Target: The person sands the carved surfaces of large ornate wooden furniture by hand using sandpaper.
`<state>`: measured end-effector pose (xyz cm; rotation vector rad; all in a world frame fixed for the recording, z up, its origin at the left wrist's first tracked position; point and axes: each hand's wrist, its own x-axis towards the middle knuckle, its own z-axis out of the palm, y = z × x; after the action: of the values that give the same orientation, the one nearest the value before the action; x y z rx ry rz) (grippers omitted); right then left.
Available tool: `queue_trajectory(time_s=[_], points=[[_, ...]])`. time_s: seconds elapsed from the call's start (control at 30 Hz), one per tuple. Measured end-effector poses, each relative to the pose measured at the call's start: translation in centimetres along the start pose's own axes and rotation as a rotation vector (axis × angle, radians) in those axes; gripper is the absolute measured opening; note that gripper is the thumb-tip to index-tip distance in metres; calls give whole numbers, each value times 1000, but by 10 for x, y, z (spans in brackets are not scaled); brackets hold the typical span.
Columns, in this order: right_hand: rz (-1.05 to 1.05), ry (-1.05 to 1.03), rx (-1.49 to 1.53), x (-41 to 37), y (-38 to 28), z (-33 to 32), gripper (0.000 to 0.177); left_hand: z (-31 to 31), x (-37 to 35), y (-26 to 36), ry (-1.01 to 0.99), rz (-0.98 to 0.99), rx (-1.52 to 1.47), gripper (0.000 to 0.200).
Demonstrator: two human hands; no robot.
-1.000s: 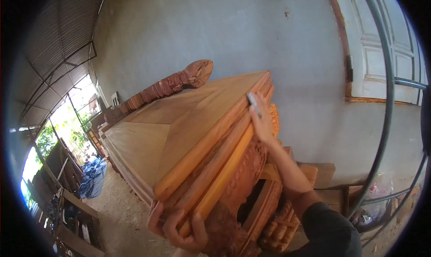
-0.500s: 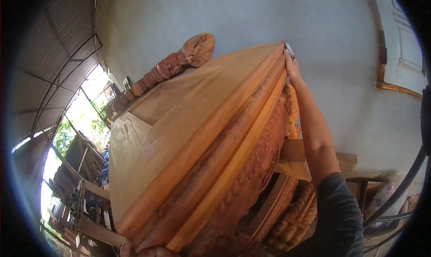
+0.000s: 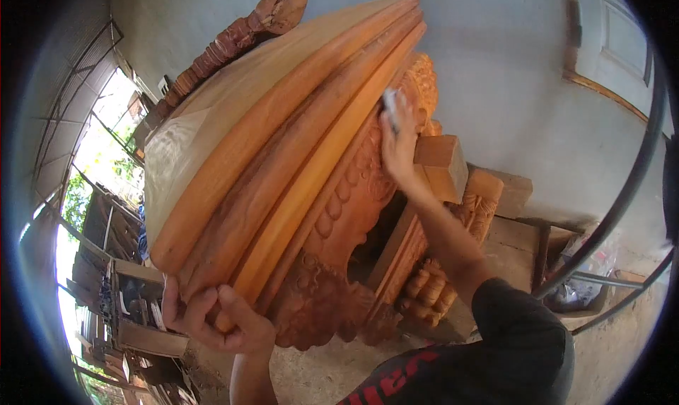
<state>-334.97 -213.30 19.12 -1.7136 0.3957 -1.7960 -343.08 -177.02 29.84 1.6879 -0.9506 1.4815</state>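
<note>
A large wooden table (image 3: 304,115) with a moulded, layered edge and a carved apron (image 3: 339,207) fills the middle of the view, its top tilted towards the left. My left hand (image 3: 226,320) curls its fingers round the near lower corner of the moulded edge. Further up, my right hand (image 3: 399,140) lies along the carved apron, just under the moulding. Under its fingertips is a small grey-white piece (image 3: 390,102) that looks like folded sandpaper, pressed against the wood; the fingers partly hide it.
A turned wooden post (image 3: 233,44) lies behind the tabletop by the wall. Square wooden blocks (image 3: 440,166) and carved legs (image 3: 433,288) sit right of the apron. A black hose (image 3: 615,214) curves at the right. Scrap wood (image 3: 152,341) is piled at lower left.
My right hand has come down from the far corner to the carved apron, still with the grey-white piece. The view has shifted, so my left hand at the near corner shows more fully.
</note>
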Motion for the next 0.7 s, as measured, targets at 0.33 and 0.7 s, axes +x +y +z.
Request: queue_trajectory(time_s=[0.33, 0.7], points=[[-209, -530, 346, -129, -166, -82, 49, -5, 6, 14, -84, -4, 83, 14], [-9, -138, 0, 37, 55, -6, 44, 15, 11, 10, 122, 189, 177, 11]])
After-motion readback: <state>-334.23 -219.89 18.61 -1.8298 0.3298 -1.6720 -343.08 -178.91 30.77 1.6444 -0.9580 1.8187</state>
